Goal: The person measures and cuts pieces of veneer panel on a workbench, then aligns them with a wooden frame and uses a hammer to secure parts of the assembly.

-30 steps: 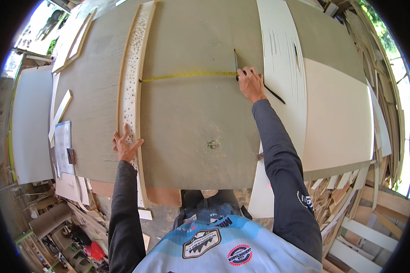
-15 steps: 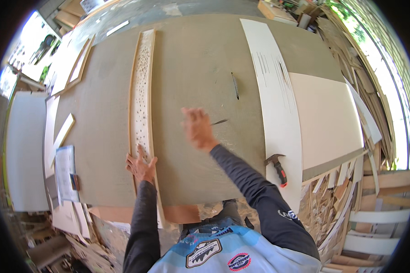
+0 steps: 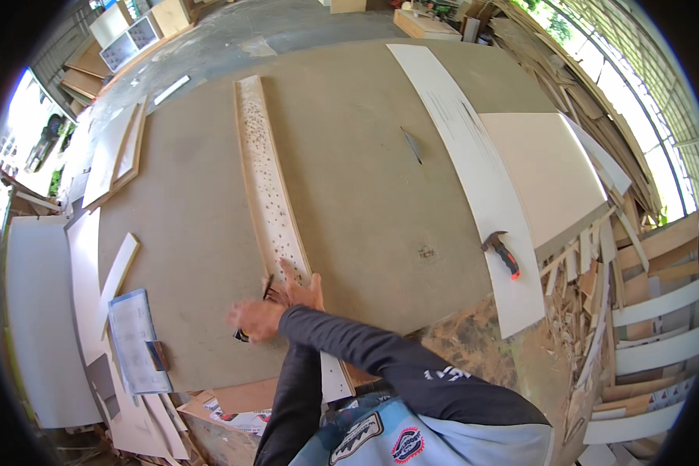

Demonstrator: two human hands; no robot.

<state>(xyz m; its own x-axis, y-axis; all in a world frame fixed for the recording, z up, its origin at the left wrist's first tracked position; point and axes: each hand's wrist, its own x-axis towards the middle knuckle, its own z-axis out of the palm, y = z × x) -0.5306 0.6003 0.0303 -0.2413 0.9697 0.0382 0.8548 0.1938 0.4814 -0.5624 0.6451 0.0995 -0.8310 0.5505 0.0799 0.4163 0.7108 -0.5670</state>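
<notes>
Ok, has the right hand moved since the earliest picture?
Yes, leftward: the right hand was beside the scratched white strip; now it is well away from that, by the speckled board's left edge.

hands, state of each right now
Left hand: open, spread on the spotted white board.
Right hand: closed, blurred, apparently holding a tape measure and thin dark stick.

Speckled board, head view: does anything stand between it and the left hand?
Nothing visible does: the left hand rests directly on the speckled board. The right sleeve crosses over the left sleeve, not between hand and board.
</notes>
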